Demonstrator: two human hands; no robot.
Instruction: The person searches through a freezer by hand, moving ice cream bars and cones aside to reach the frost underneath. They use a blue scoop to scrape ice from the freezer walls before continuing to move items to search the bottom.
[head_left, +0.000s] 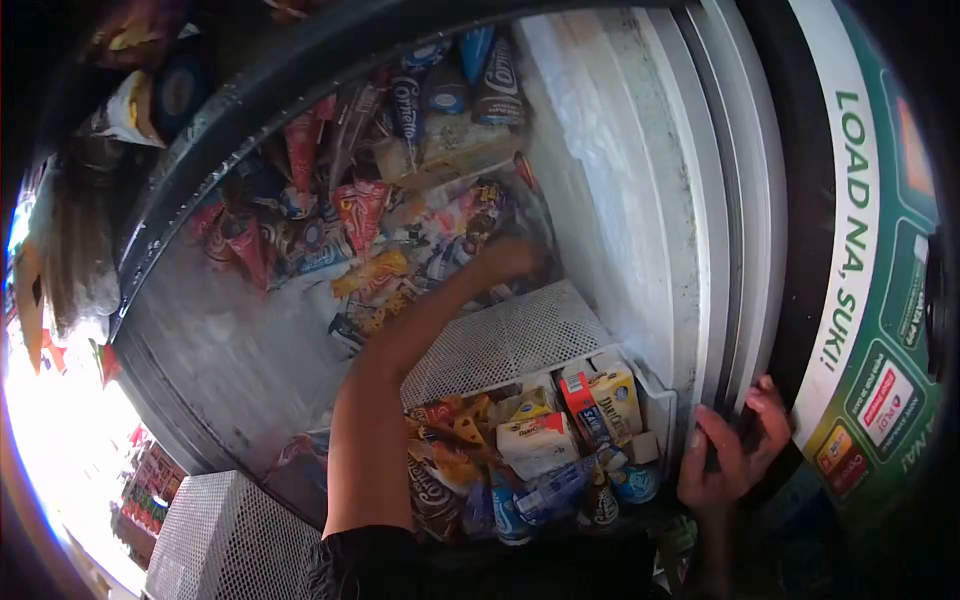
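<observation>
My left hand (515, 260) reaches deep into a chest freezer, at the right end of a heap of wrapped ice creams (450, 225). Its fingers are hidden in shadow there. The forearm passes over a white mesh basket (520, 330). My right hand (735, 445) rests on the freezer's front right rim (745, 330), fingers apart and bent over the edge. Beside the left hand lie purple and yellow wrappers, and a red cone pack (360, 212) is farther left.
The basket holds a white ice cream box (538, 445), a yellow box (613, 400) and Cornetto cones (437, 492). More blue cones (500, 85) stand at the back by a cardboard box (455, 150). Frost (600, 130) coats the wall. A green-and-white sign (870, 260) is at right.
</observation>
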